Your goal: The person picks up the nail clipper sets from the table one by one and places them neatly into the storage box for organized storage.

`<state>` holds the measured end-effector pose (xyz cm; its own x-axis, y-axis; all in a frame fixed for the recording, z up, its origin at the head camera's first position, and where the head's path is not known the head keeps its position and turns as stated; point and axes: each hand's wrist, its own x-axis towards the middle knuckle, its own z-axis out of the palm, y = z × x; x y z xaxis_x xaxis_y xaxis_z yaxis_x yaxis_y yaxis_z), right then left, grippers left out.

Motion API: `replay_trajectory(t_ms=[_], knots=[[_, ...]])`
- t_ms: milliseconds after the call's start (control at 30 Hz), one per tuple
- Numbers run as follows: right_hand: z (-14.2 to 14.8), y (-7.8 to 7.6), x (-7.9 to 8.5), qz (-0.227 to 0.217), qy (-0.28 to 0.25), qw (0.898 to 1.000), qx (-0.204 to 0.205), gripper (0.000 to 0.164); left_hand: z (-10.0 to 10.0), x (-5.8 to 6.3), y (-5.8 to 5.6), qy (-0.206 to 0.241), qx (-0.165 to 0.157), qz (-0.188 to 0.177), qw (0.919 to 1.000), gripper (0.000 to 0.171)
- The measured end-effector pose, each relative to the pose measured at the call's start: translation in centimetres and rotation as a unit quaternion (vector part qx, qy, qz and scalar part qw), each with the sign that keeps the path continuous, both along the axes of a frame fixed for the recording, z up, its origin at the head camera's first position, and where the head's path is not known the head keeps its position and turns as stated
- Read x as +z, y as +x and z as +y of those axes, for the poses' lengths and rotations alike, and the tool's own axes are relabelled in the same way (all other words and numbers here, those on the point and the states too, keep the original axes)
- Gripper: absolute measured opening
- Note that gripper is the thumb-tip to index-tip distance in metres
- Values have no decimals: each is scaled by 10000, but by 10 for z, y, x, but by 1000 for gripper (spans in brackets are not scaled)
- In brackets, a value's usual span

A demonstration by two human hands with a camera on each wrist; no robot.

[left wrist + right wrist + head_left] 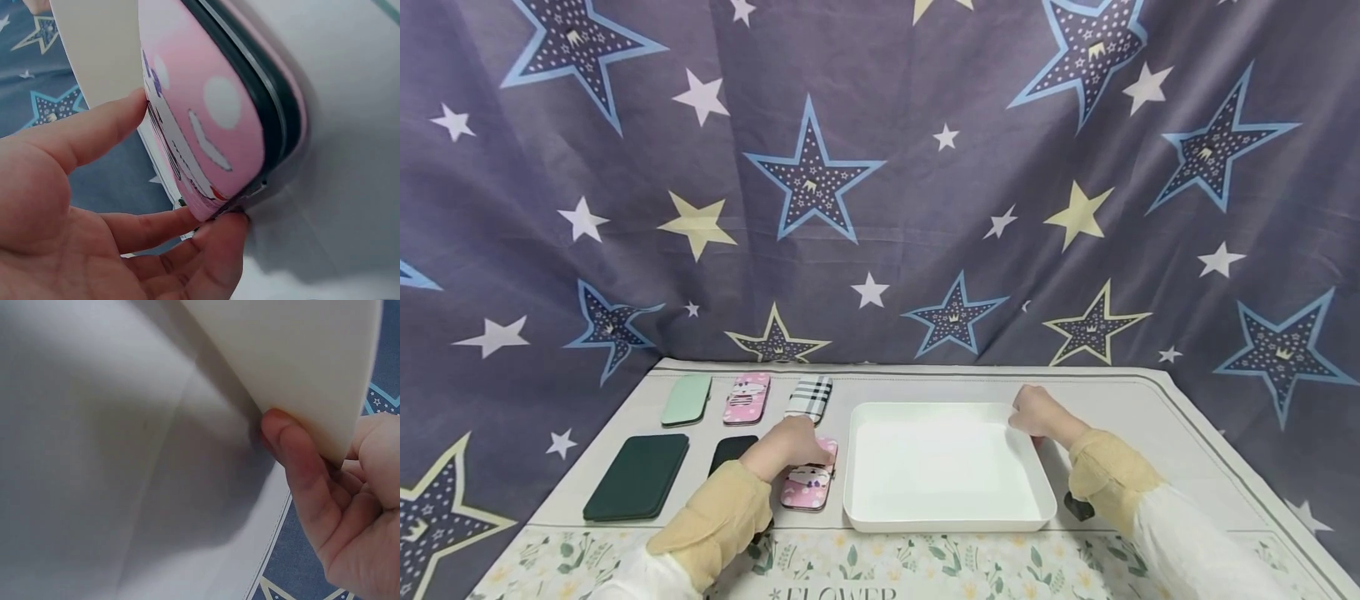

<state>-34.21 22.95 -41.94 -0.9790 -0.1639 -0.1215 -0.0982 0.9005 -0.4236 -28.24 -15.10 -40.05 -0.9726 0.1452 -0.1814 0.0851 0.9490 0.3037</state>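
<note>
My left hand [788, 446] pinches a pink hard case [805, 493] with a cartoon print, just left of the white tray [947, 467]. In the left wrist view the thumb lies on the printed face of the pink case [215, 119], and the fingertips are at its clasp edge. The case's dark, metal-edged seam shows there. At the tray's far right corner, my right hand [1043, 412] grips the rim. The right wrist view has the right hand [337, 487] with its fingers curled round the tray's wall [300, 369]. Nothing lies in the tray.
A mint case [687, 400], another pink case [747, 398] and a plaid case [809, 398] form a back row at left. A dark green case [636, 477] and a black case [727, 450], partly hidden by my left arm, lie nearer. A star-patterned curtain [895, 208] hangs behind.
</note>
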Motion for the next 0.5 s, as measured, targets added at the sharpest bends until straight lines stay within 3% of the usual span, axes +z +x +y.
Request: replay_trajectory(t_ms=[200,367,500], knots=[[-1,0,1,-11,-23,10000,-56,14,-3,-4,-7,-34,229,32,9997,68],[-1,0,1,5,-15,10000,-65,13,-6,-7,-9,188,361,34,9992,79],[0,0,0,23,0,10000,-70,13,-8,-7,-9,496,495,-32,9975,64]])
